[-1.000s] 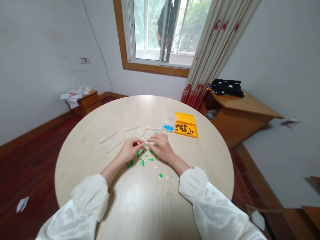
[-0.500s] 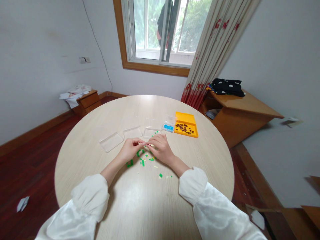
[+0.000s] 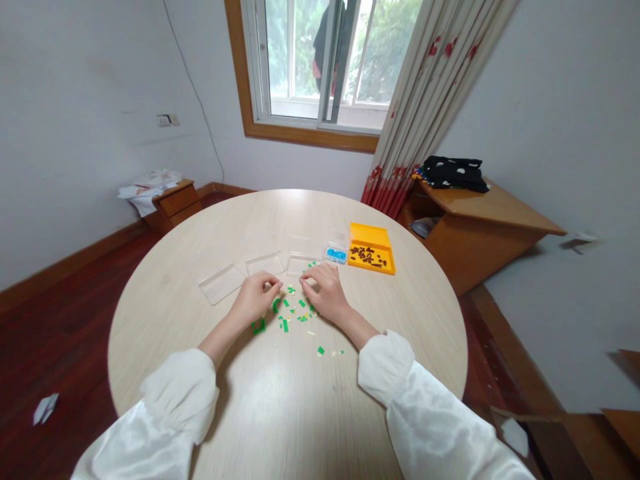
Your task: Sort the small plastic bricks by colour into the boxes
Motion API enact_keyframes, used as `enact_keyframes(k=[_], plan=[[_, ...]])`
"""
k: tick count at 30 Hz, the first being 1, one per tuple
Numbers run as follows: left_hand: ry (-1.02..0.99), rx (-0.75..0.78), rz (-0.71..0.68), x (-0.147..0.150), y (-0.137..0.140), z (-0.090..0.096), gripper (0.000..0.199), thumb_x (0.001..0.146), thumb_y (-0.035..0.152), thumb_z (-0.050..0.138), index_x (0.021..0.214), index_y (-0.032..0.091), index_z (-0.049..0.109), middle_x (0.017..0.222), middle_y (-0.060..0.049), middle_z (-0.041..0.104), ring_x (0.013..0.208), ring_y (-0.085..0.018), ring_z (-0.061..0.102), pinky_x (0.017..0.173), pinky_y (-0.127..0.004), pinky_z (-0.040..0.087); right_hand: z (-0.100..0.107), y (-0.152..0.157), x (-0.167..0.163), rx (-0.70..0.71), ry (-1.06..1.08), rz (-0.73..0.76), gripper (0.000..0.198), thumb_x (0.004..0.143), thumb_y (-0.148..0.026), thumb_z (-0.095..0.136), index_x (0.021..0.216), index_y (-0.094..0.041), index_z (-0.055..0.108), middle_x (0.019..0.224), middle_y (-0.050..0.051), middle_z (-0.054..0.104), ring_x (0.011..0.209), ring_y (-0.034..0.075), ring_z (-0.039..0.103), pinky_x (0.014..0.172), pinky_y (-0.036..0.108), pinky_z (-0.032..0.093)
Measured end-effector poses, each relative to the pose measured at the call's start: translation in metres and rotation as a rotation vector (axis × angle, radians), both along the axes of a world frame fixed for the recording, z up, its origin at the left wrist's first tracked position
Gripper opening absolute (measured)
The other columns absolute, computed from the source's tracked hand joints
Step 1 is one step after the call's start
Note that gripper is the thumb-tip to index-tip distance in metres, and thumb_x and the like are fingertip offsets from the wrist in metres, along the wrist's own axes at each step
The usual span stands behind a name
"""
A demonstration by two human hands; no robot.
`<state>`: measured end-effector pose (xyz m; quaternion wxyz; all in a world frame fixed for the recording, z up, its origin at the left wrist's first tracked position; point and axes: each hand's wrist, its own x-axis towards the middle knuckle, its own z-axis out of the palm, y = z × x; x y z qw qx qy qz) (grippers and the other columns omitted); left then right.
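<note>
My left hand (image 3: 257, 297) hovers over the table with thumb and forefinger pinched together; whatever sits between the tips is too small to make out. Across a narrow gap, my right hand (image 3: 326, 291) is curled in a similar pinch, its contents also unclear. Small green building bricks (image 3: 285, 325) and pale and yellow pieces lie scattered between and below the hands. A green brick frame (image 3: 259, 326) rests beneath my left wrist. Closer to me, a separate green brick (image 3: 321, 350) lies by a few tiny pieces.
Beyond the hands on the round table (image 3: 300, 413) stand clear plastic trays (image 3: 221, 285), a small clear box of blue pieces (image 3: 336, 254), and an open yellow case (image 3: 370, 235) with dark brown pieces. A wooden cabinet (image 3: 495, 207) stands at the right.
My hands were together, fingertips meeting over the bricks. Now they have parted, the left shifting left and the right slightly right, showing more green pieces between them.
</note>
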<state>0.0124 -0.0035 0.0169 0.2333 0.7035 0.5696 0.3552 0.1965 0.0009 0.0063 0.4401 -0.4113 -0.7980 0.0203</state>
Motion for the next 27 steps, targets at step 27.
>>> enact_keyframes(k=[27], plan=[[0.316,0.167,-0.319,-0.007,0.002,-0.01,0.015,0.081,0.019,0.051,0.081,0.017,0.066,0.088,-0.007,0.058,0.084,-0.019,0.054,0.077,-0.032,0.043,-0.007,0.011,0.001,-0.091,0.008,-0.038,0.012,0.084,-0.018,0.051,0.082,-0.02,0.063,0.084,0.004,0.065,0.087,0.019,0.055,0.081,0.035,0.034]])
